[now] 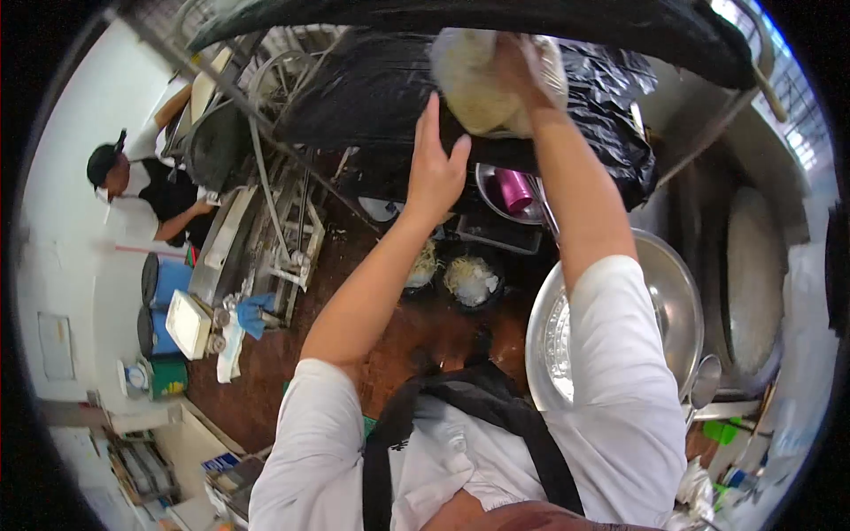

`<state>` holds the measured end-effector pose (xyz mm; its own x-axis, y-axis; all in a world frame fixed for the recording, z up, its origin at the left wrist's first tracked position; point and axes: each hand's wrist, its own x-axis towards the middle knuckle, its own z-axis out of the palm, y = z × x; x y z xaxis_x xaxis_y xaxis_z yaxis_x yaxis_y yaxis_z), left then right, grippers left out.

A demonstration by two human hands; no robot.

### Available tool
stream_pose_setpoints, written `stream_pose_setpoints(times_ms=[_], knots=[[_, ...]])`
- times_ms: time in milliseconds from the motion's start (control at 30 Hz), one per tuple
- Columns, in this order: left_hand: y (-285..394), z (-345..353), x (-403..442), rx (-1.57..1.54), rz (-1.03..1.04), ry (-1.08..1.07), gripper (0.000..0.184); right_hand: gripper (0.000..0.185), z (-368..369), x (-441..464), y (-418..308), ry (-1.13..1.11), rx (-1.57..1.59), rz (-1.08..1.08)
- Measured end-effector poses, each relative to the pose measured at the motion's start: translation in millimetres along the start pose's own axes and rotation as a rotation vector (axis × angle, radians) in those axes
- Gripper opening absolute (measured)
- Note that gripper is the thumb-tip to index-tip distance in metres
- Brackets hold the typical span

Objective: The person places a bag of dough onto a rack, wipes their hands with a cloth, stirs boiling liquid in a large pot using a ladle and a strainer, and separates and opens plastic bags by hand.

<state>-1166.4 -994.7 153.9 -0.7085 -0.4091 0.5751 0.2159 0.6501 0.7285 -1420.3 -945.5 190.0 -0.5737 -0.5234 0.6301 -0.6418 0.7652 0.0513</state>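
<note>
A clear plastic bag [469, 84] with pale yellowish contents is at the shelf covered in black plastic sheet [354, 97]. My right hand [521, 71] reaches up to it and grips its upper part; the fingers are slightly blurred and partly hidden. My left hand [437, 173] is raised just below and to the left of the bag, apart from it, fingers stretched out and thumb spread. It holds nothing. Under the shelf, a metal bowl [487, 181] holds a shiny pink cup [513, 189].
A large metal basin [686, 310] is beside my right arm, with a ladle [706, 380] near it. Below my hands stand containers of pale shreds [471, 279]. At the left a co-worker [159, 190] in a black apron stands by a rack. Blue barrels [168, 301] are nearby.
</note>
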Motion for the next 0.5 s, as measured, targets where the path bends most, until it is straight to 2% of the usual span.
stream_pose_setpoints(times_ms=[67, 167, 200, 300, 333, 367, 400, 433, 467, 500], knots=[[-1.9, -54.6, -48.8, -0.06, -0.176, -0.064, 0.071, 0.032, 28.6, 7.9, 34.5, -0.093, -0.208, -0.115], [-39.4, -143.0, -125.3, -0.18, -0.398, 0.002, 0.071, 0.036, -7.7, -30.2, 39.0, 0.242, 0.158, 0.031], [-55.4, -173.2, -156.5, -0.172, -0.446, 0.077, 0.071, 0.039, -35.5, -51.4, 15.9, 0.234, 0.667, 0.285], [-78.6, -262.5, -267.1, -0.026, -0.647, 0.264, 0.066, 0.04, -70.4, -118.1, -78.0, 0.568, 1.279, 0.442], [-89.5, -285.3, -314.5, 0.0, -0.675, 0.343, 0.067, 0.033, -66.9, -150.1, -120.9, 0.6, 1.344, 0.428], [-96.6, -304.1, -363.4, 0.04, -0.68, 0.378, 0.066, 0.024, -86.5, -186.4, -181.5, 0.467, 1.283, 0.378], [-96.8, -323.7, -414.4, 0.093, -0.696, 0.426, 0.066, 0.02, -83.2, -221.4, -242.9, 0.329, 1.333, 0.237], [-88.2, -339.0, -457.9, 0.045, -0.798, 0.464, 0.065, 0.019, -96.6, -265.6, -313.2, 0.118, 1.312, 0.121], [-64.8, -355.1, -498.6, 0.185, -0.807, 0.463, 0.066, 0.018, -101.8, -315.8, -383.6, -0.151, 1.522, 0.044], [-50.2, -369.3, -540.8, 0.158, -0.85, 0.532, 0.066, 0.02, -112.2, -366.4, -444.6, -0.494, 1.535, -0.162]])
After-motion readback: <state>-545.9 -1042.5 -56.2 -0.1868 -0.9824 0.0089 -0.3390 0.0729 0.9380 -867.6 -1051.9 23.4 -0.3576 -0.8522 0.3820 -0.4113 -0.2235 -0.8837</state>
